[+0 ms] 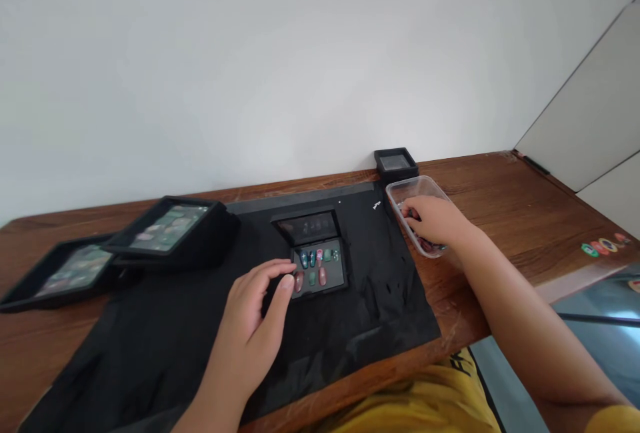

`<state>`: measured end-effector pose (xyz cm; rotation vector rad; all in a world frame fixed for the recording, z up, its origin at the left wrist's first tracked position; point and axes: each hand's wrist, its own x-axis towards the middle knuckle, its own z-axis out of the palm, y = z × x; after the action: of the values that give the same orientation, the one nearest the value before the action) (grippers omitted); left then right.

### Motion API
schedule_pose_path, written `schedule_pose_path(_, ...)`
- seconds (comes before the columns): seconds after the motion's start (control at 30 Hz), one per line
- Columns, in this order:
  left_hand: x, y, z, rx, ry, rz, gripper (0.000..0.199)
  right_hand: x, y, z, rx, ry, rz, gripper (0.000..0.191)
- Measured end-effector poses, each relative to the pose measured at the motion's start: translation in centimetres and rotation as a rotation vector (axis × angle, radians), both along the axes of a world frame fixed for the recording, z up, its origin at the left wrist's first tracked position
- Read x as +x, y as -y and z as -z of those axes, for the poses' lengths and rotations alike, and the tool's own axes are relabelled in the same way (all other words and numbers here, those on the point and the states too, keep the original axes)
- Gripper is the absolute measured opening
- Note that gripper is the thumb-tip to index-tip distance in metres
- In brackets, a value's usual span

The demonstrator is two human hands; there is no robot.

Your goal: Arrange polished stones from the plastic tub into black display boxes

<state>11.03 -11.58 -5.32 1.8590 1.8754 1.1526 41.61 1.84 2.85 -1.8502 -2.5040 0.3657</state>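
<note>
Yellow clothing (415,403) with black lettering shows closest, at the table's near edge. From where I stand, the white wall (300,66) fills the background, above the brown wooden table (480,199). Across the wood lies a black mat (165,326). To its left, two black window-topped boxes (210,246) overlap, and a smaller black box (380,165) sits behind the clear plastic tub (419,187). Mid-mat is the hinged case (337,279), lid raised, holding small press-on nails (323,277); what seem more of them lie loose in the tub.

I'd judge this set well along: five nails make up the back row and three show in front, with a bare patch at that row's right end. The boxes at left look filled already, though blur hides their contents.

The left hand (257,313) reaches in from the near side, fingers loosely bent, thumb and forefinger slightly apart at the case's left edge; it grips nothing that I can see. The right arm stretches out, and the right hand (437,219) dips into the tub, fingers curled down; whether it pinches a nail, I cannot tell.
</note>
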Motion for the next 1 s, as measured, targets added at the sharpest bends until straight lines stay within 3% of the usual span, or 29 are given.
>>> schedule_pose_path(0.43,0.2,0.1,-0.5,0.056,-0.024,-0.008,0.032,0.4,-0.2,-0.5,0.046,-0.053,0.104,0.012)
schedule_pose_path(0.57,0.2,0.1,-0.5,0.07,-0.036,-0.006,0.031,1.3,-0.6,-0.6,0.142,-0.211,0.148,0.013)
schedule_pose_path(0.73,0.5,0.1,-0.6,0.089,-0.108,0.011,0.031,1.8,-0.7,-0.8,0.269,-0.573,0.162,0.015)
schedule_pose_path(0.87,0.6,0.2,-0.7,0.093,-0.121,-0.012,0.031,-0.1,1.2,-1.0,0.286,-0.855,0.037,0.019)
schedule_pose_path(1.0,0.4,0.5,-0.7,0.09,-0.076,-0.092,0.031,-3.2,4.0,-0.5,0.176,-0.894,-0.325,0.011)
